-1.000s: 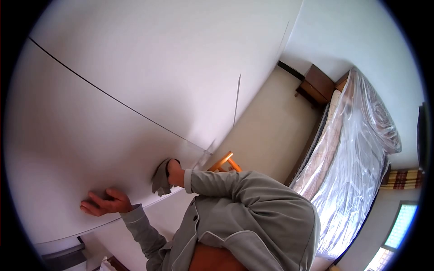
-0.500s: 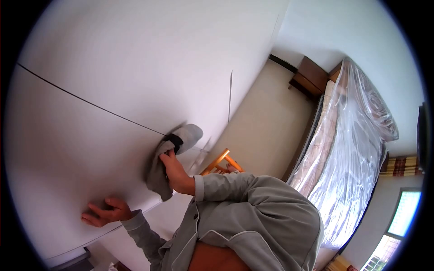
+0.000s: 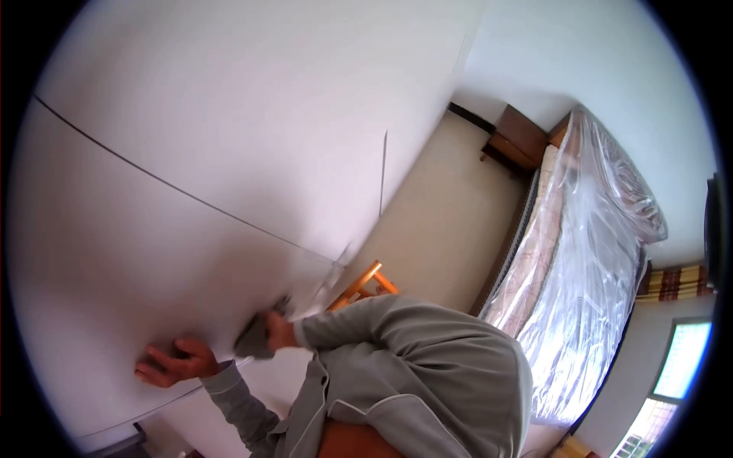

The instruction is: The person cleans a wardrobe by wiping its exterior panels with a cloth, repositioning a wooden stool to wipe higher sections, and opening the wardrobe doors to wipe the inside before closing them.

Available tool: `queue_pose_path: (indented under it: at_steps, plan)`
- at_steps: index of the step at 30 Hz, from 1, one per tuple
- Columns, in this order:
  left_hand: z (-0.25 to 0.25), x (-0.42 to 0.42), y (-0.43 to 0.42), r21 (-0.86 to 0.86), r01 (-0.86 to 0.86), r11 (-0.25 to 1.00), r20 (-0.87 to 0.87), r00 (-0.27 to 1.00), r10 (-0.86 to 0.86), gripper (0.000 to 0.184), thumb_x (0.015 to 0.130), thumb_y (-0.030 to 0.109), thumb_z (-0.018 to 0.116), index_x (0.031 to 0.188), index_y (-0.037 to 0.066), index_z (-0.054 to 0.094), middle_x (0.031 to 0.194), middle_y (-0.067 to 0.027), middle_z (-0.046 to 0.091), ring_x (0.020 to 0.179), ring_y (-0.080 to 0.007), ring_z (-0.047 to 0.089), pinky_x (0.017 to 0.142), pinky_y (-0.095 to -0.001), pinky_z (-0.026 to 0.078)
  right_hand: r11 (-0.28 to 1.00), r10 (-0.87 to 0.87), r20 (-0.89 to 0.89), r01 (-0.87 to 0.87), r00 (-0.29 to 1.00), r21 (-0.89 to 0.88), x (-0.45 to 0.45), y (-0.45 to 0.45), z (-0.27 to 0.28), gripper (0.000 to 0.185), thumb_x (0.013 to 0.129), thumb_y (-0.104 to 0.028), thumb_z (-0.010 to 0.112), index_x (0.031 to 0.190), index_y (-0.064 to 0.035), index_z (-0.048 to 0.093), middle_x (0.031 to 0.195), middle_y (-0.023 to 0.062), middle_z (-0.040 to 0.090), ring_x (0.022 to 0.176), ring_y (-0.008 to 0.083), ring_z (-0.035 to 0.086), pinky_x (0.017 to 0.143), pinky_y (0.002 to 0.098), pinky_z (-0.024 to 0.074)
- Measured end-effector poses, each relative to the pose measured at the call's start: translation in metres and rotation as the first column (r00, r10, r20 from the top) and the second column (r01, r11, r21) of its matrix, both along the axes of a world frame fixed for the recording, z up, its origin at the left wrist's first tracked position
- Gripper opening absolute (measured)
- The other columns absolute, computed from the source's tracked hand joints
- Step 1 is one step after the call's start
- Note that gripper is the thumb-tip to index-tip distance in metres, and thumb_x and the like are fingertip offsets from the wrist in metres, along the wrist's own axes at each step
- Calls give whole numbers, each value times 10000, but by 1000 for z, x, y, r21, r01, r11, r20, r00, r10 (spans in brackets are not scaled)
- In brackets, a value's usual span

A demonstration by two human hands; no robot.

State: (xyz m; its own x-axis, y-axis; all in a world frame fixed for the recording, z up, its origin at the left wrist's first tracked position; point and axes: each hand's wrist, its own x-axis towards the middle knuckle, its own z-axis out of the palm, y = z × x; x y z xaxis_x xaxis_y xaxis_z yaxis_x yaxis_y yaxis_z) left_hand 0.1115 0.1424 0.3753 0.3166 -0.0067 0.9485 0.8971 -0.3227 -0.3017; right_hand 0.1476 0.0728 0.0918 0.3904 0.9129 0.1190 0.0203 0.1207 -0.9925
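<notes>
Now the blurred fingers of the right hand (image 3: 281, 330) seem clamped on the grey cloth (image 3: 254, 341), at half past seven. Half a second ago the cloth reached over the seam (image 3: 183, 190); now it is bunched near the panel's lower edge, so the work has shifted downward. The left hand (image 3: 179, 363), at eight o'clock, keeps its place, thumb and fingers apart, seemingly resting on the smooth, pale panel (image 3: 252, 114). Farther out, a rounded, glossy orange frame (image 3: 366, 276) stands near six; toward three, crinkled clear plastic (image 3: 580, 305) covers a bed; a boxy brown cabinet (image 3: 519, 137) sits at two.
</notes>
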Motion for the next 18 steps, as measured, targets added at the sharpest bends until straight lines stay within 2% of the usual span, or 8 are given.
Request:
queue_pose_path:
  at_steps: [1, 2, 4, 5, 7, 9, 16, 18]
  plan:
    - [0, 1, -1, 1, 11, 1000, 11, 1000, -11, 454, 979, 295, 493, 1331, 9, 507, 1477, -201, 319, 1390, -403, 261, 1109, -545, 280, 1000, -11, 11, 11, 1000, 1, -6, 9, 3, 533, 736, -43, 656, 1250, -26, 514, 1180, 212, 616, 1148, 340, 585, 969, 430, 457]
    - [1, 1, -3, -14, -2, 1000, 10, 1000, 2, 452, 979, 295, 496, 1329, 11, 510, 1476, -198, 321, 1388, -401, 264, 1104, -543, 283, 959, 270, -486, -278, 831, 57, -16, 27, 6, 459, 794, -86, 608, 1238, -2, 524, 1203, 195, 612, 1155, 326, 578, 984, 436, 456]
    - [1, 2, -5, -29, -19, 999, 11, 1000, 19, 449, 978, 295, 499, 1327, 12, 513, 1475, -196, 323, 1386, -399, 267, 1100, -542, 286, 690, 453, -860, -517, -237, 506, -36, 50, 5, 374, 911, -172, 513, 1213, 47, 543, 1248, 161, 603, 1169, 299, 565, 1013, 449, 455]
    - [1, 2, -5, -32, -8, 999, 22, 1000, 9, 447, 980, 296, 497, 1328, 15, 514, 1474, -193, 325, 1383, -399, 272, 1096, -543, 289, 689, 455, -860, -520, -233, 505, -32, 52, -7, 374, 911, -172, 513, 1213, 47, 543, 1248, 161, 603, 1169, 299, 565, 1013, 449, 455]
    - [3, 2, -5, -28, 3, 1000, 39, 999, -2, 446, 981, 297, 496, 1328, 18, 516, 1472, -189, 327, 1379, -399, 276, 1091, -544, 291, 827, 558, -391, -530, 732, 190, -7, 54, -21, 326, 839, -92, 608, 1136, 41, 598, 1173, 138, 649, 1090, 245, 612, 963, 402, 490]
    - [5, -1, -6, -40, 22, 999, -3, 1000, -23, 440, 981, 291, 497, 1326, 20, 519, 1477, -182, 325, 1372, -399, 287, 1086, -551, 287, 839, 519, -146, -535, 842, -98, 72, 29, 31, 370, 727, -41, 701, 1081, 40, 627, 1053, 120, 686, 998, 206, 640, 905, 354, 511]
    - [5, -6, -4, -108, 7, 994, 18, 1000, -5, 429, 919, 282, 549, 1267, 33, 576, 1442, -201, 389, 1245, -434, 424, 998, -571, 363, 949, 54, -24, -58, 998, -308, 289, 10, -4, 443, 665, -73, 645, 1103, -21, 606, 1103, 175, 604, 1032, 288, 565, 875, 384, 473]
    - [6, -5, -4, -72, 12, 997, 12, 1000, -12, 418, 897, 286, 561, 1229, 33, 598, 1413, -194, 427, 1176, -436, 466, 943, -573, 395, 976, -216, -913, 93, 346, -196, 351, 50, -113, 397, 729, -44, 553, 1124, -31, 591, 1097, 159, 614, 1040, 335, 575, 930, 425, 480]
